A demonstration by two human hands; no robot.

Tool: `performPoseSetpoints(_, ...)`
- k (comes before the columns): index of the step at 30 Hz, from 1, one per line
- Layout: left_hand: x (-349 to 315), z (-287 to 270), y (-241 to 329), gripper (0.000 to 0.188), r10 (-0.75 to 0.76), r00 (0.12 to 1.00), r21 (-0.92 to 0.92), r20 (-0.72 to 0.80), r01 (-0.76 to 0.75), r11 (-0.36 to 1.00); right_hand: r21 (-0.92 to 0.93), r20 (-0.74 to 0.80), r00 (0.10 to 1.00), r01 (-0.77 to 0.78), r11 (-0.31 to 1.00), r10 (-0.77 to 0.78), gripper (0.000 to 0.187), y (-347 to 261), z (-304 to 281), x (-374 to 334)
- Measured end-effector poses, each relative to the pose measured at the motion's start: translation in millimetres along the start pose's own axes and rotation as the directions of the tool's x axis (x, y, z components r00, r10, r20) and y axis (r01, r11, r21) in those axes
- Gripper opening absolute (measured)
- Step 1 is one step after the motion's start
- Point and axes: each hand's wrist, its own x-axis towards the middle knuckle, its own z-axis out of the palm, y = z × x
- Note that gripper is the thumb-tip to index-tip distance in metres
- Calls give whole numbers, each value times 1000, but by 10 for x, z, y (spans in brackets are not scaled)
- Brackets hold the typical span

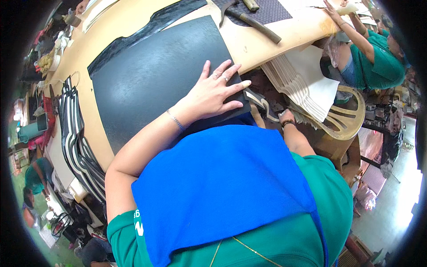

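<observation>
My left hand [218, 89] lies open, fingers spread, on the right part of a large smooth black sheet [155, 71]. The sheet rests on the tan table, over a creased black piece [138, 40] that sticks out along its far edge. Lower and to the right, past the table's edge, my right hand [287, 117] is closed at the end of a curved black-and-white piece [263, 106]. Its fingertips are partly hidden. Close to that hand, a stack of pale cut sheets [298, 84] lies on a tan plastic chair [344, 118].
A hammer [253, 24] lies on a dark textured mat [267, 11] at the table's far side. Stacked black-and-white curved strips [73, 120] hang along the left edge. A co-worker in a green shirt [378, 62] sits at the right; another person [38, 178] is at far left.
</observation>
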Motion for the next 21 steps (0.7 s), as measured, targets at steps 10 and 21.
performPoseSetpoints(10, 144, -126, -9, 80, -34, 994, -464, -100, -17, 886, 807, -203, 618, 545, 228, -759, 14, -1414, -2468, -1150)
performPoseSetpoints(21, -405, -962, -314, 51, -122, 986, -924, -117, -63, 376, 537, -796, 89, 562, -630, -599, 23, -2239, -4049, -2363)
